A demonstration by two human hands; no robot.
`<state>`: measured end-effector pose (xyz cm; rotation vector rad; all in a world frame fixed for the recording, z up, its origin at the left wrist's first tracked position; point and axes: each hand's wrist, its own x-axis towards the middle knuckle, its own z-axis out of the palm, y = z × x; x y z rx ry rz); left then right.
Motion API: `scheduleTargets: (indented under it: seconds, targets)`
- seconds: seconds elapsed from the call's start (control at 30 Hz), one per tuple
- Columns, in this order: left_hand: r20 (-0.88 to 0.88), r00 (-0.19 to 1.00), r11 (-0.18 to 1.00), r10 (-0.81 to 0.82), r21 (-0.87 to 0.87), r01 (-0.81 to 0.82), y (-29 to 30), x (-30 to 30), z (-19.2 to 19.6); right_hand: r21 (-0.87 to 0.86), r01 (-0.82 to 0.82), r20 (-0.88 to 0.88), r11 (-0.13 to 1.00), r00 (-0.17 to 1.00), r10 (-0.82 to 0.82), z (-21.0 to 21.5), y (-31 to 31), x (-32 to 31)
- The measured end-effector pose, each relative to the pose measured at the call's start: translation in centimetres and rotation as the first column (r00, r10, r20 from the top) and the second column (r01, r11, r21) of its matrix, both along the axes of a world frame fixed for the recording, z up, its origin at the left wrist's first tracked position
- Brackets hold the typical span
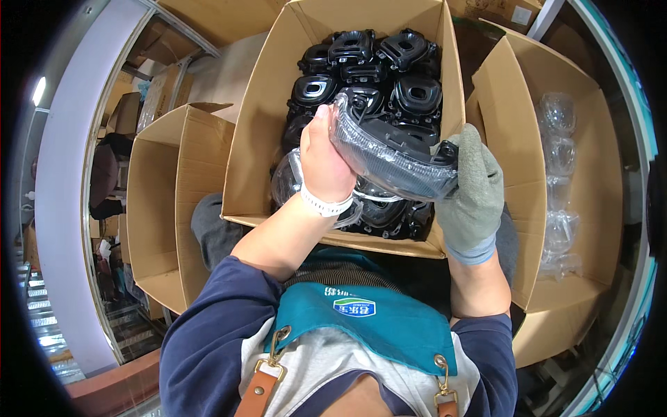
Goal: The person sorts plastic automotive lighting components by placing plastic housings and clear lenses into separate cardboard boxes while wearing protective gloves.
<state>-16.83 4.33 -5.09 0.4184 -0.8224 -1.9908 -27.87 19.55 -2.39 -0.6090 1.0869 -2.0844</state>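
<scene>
Cardboard boxes all around, you're over the middle box (267, 104) of black parts.
Your bare left hand (325, 163) and gloved right hand (472, 191) grip opposite ends of the clear-lensed lamp (389, 154), lying crosswise between them.

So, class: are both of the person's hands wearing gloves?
No: only the right hand wears a grey glove, while the left hand is bare with a white wristband, both gripping the black part in clear wrap.

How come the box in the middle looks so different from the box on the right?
The middle box is piled with black plastic parts; the right box holds only a row of clear plastic pieces. The middle box looks nearly full, while the right box shows much bare cardboard. Both hands, the bare left hand and gloved right hand, hold a part over the middle box. Both boxes are open brown cardboard.
</scene>
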Motion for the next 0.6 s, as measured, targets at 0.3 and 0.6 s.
scheduleTargets:
  seconds: [0.3,0.6]
  targets:
    - [-0.499,0.775,0.806,-0.388,0.224,0.548,-2.2,-0.4,1.3,0.112,0.084,-0.771,0.990,0.636,0.034,-0.7,-2.0,1.4]
    - [-0.364,0.845,0.777,-0.392,0.361,0.516,-2.8,0.2,-3.4,0.130,0.093,-0.922,0.987,0.378,0.086,-0.4,-3.2,1.8]
